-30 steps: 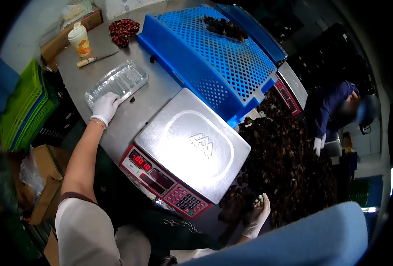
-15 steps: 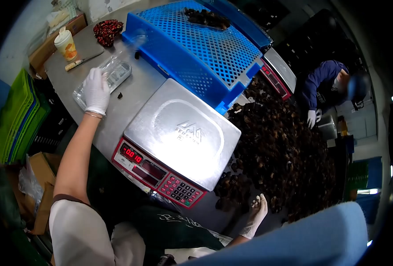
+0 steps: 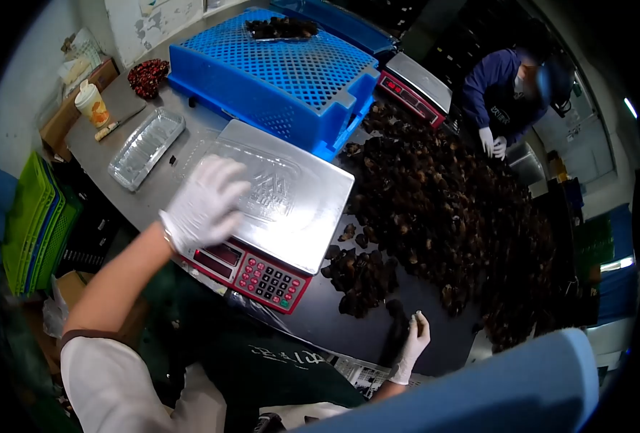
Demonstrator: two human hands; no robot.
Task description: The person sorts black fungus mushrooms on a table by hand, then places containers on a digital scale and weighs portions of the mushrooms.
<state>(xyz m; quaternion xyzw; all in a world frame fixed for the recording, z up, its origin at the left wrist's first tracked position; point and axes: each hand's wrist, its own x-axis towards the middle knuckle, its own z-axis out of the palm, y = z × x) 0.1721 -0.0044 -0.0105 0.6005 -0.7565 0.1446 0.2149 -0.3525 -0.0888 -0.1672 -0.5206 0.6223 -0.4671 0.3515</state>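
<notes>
My left hand (image 3: 208, 198), in a white glove, is over the near left part of the metal scale (image 3: 312, 209), fingers apart. A clear plastic tray (image 3: 268, 177) lies on the scale plate beside its fingertips; whether they touch is hard to tell. Another clear tray (image 3: 145, 148) rests on the metal table, left of the scale. My right hand (image 3: 411, 350), also gloved, is at the table's near edge with loosely bent fingers and nothing visible in them. Close by is a small heap of dark pieces (image 3: 363, 281).
A blue crate (image 3: 262, 86) bears a filled tray (image 3: 282, 29). Dark pieces (image 3: 442, 202) form a large pile. A cup (image 3: 93, 105), a knife (image 3: 107, 130) and a red bundle (image 3: 147, 78) lie at the left. Beyond are a second scale (image 3: 411, 97) and a co-worker (image 3: 504, 94).
My left hand has moved right from the tray on the table to the scale, where a clear tray now lies. The view has shifted, and my right hand stays near the table's edge.
</notes>
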